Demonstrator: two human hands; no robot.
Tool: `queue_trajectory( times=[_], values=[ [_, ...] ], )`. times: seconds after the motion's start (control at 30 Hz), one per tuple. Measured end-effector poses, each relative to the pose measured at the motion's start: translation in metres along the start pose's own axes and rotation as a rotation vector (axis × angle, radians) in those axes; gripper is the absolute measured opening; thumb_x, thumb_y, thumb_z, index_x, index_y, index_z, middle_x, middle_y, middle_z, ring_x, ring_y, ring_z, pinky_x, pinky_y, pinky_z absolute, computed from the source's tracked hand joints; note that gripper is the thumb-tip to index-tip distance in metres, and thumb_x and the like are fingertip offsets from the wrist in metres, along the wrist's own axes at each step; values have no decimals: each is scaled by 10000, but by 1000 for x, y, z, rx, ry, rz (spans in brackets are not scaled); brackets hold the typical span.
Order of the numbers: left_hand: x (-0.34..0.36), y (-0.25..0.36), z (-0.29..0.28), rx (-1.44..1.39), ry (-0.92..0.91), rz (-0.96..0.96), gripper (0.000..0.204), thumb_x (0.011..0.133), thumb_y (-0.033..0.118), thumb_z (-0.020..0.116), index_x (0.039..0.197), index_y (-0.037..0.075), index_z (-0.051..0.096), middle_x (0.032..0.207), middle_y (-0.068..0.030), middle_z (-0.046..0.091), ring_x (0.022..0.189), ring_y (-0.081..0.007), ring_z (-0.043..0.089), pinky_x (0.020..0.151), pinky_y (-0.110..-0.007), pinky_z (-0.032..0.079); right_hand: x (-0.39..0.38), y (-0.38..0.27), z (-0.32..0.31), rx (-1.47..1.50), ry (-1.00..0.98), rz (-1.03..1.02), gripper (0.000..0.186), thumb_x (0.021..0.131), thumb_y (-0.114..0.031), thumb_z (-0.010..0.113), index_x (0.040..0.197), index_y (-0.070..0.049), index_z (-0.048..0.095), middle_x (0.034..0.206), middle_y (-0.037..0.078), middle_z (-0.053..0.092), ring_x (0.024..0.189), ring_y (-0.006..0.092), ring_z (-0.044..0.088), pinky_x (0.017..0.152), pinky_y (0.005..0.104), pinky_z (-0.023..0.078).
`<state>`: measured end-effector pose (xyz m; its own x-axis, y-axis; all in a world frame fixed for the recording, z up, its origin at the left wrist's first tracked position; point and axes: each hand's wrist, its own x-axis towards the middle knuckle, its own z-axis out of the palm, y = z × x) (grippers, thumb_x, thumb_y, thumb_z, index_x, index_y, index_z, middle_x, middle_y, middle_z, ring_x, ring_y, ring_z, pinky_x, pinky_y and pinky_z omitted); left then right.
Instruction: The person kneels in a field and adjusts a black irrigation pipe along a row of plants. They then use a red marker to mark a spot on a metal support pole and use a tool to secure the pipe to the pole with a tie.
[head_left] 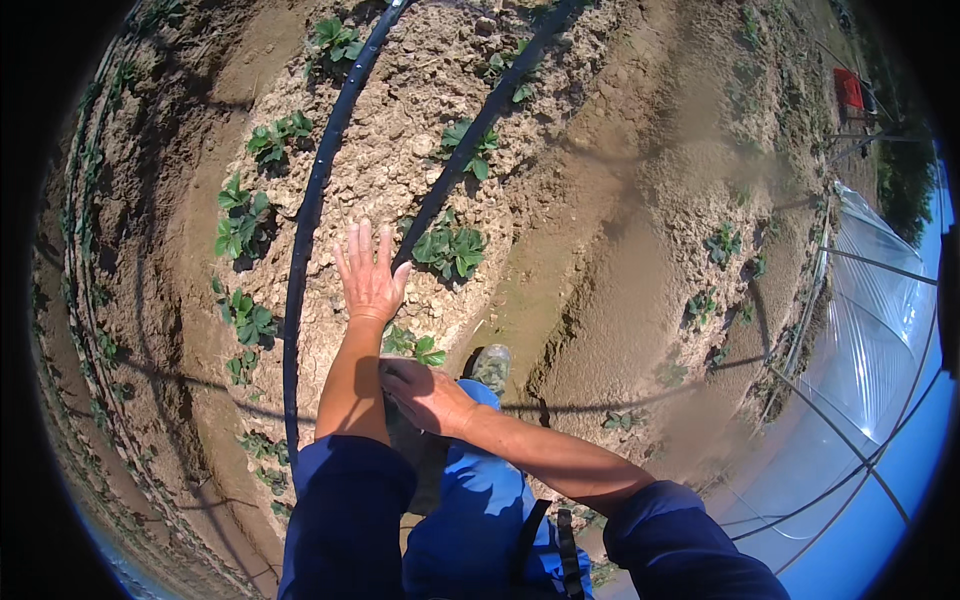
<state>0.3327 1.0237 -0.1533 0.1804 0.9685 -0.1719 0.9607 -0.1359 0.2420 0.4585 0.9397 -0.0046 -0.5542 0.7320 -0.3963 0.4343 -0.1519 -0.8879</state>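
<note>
My left hand is held out over the raised soil bed, its fingers spread and nothing in them. On its left runs a black drip hose; a second black hose comes down from the top and passes out of sight beside my left thumb. A low leafy plant grows just right of that thumb. Closer to me, my right hand is curled against my left forearm, below a small green plant. The forearm and shadow hide part of its fingertips, and whatever they hold is hidden.
More leafy plants line the bed's left side. A bare furrow lies to the right, where my boot stands. Beyond another bed are clear plastic sheeting, hoop poles and a red object.
</note>
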Motion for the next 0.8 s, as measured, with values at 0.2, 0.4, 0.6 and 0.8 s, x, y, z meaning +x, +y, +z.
queue_trajectory(
  times=[0.2, 0.4, 0.6, 0.8],
  values=[
    [-6, 1, -8, -77, -72, -29, 765, 858, 488, 650, 1491, 139, 398, 1595, -180, 232, 1490, -367, 159, 1190, -604, 79, 76, 56, -249, -9, 628, 330, 589, 888, -244, 728, 1371, -3, 492, 1292, 185, 569, 917, 234, 669, 779, 367, 551],
    [-9, -3, 1, -153, -87, -14, 815, 817, 442, 681, 1499, 109, 383, 1594, -213, 219, 1492, -395, 146, 1199, -595, 51, 171, 59, -424, 773, 473, 317, 423, 939, -144, 683, 1306, -9, 523, 1121, 127, 644, 835, 197, 673, 656, 311, 563],
    [-5, -3, -2, -177, -77, -34, 825, 770, 464, 744, 1458, 137, 427, 1582, -183, 256, 1479, -390, 186, 1175, -617, 119, 232, 30, -457, 595, 476, 379, 117, 936, -130, 679, 941, -64, 583, 846, 31, 636, 749, 157, 667, 599, 275, 565],
    [-4, -2, -6, -167, -182, -89, 819, 748, 533, 737, 1428, 163, 469, 1566, -177, 284, 1468, -387, 214, 1161, -596, 188, 297, 38, -464, 449, 377, 436, 124, 918, -111, 675, 949, -70, 562, 855, 30, 631, 718, 137, 641, 592, 279, 550]
  ],
)
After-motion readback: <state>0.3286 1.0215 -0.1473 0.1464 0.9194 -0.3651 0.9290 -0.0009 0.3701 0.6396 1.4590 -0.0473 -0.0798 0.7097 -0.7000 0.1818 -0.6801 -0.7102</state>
